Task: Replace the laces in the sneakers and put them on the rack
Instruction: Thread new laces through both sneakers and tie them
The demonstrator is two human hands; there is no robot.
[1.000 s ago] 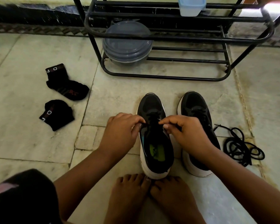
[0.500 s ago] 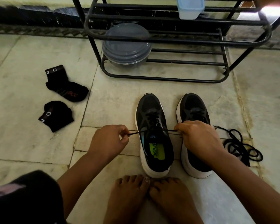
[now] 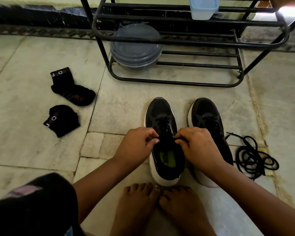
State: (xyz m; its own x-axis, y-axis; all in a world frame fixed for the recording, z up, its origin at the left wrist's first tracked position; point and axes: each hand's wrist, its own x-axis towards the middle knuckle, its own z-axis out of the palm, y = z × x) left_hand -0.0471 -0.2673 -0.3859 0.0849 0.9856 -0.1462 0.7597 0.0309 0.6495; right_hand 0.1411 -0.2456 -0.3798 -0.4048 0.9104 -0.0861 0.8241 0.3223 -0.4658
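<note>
the left hand (image 3: pixel 136 143) and right hand (image 3: pixel 197 144) each pinch an end of the black lace (image 3: pixel 165 128) over the left sneaker (image 3: pixel 162 116). the other sneaker (image 3: pixel 206 113) stands just beside it on the floor (image 3: pixel 126 99), before the rack (image 3: pixel 194 43).

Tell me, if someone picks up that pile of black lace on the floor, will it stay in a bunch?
Probably not. The loose black lace lies in slack, tangled loops beside the right sneaker, so it looks floppy and would likely dangle and unravel. It seems thin, so probably very light, and unlikely to roll.
</note>
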